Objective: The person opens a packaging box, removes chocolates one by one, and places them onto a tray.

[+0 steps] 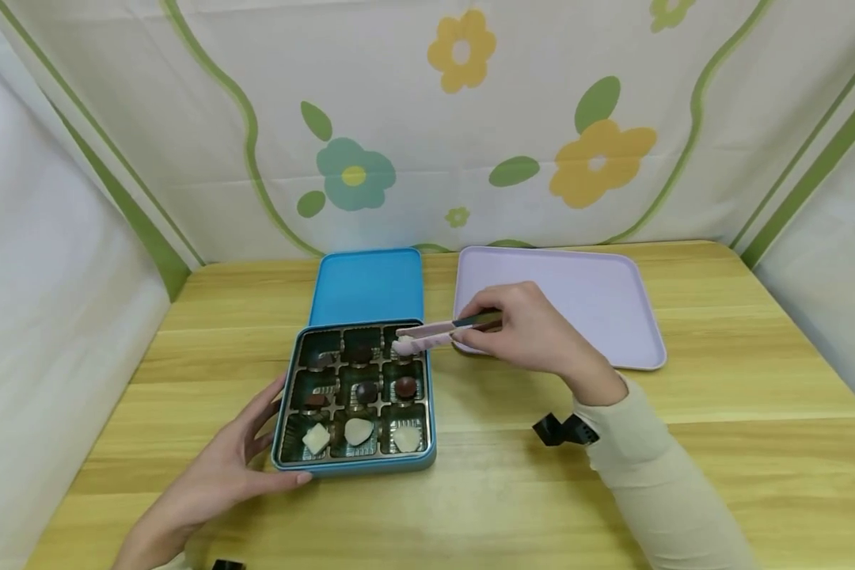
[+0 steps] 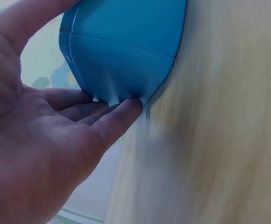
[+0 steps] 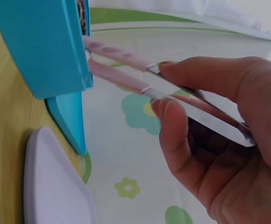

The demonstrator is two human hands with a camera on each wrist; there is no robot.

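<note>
A blue tin (image 1: 431, 463) holds a divided tray with dark and white chocolates. My left hand (image 1: 224, 467) grips its near left corner, thumb along the front and fingers against the left side; in the left wrist view the fingertips press the blue wall (image 2: 121, 60). My right hand (image 1: 530, 328) pinches metal tongs with pink tips (image 1: 431, 336). Those tips reach into the far right compartment, at a white chocolate (image 1: 403, 340) that they partly hide. In the right wrist view the tong arms (image 3: 119, 77) stand apart and the tin wall hides their ends.
Behind the tin lies its blue lid (image 1: 367, 285), flat on the wooden table (image 1: 513, 491). A lilac tray (image 1: 591, 297) is at the back right, partly under my right hand. A flower-patterned cloth (image 1: 413, 119) hangs along the table's far edge.
</note>
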